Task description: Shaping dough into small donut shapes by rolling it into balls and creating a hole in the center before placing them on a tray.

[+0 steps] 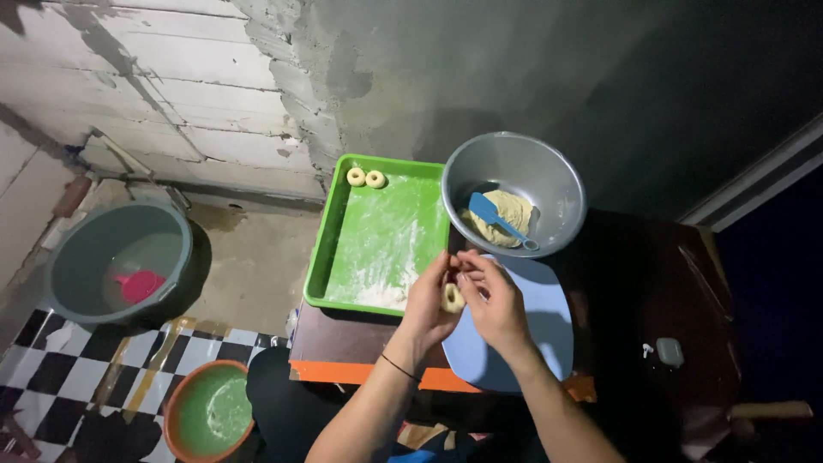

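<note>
Both the left hand (429,307) and right hand (490,302) pinch one dough ring (452,298), fingers curled.

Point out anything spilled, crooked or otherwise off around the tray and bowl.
Flour is smeared unevenly across the green tray, thickest at its near edge. Only two dough rings sit in its far corner. The blue spatula lies in the metal bowl on the dough. Nothing looks spilled.

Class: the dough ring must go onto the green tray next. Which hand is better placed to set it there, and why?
Left hand, probably: it cradles the dough ring and sits beside the green tray; the right hand is farther away, over the blue board.
</note>
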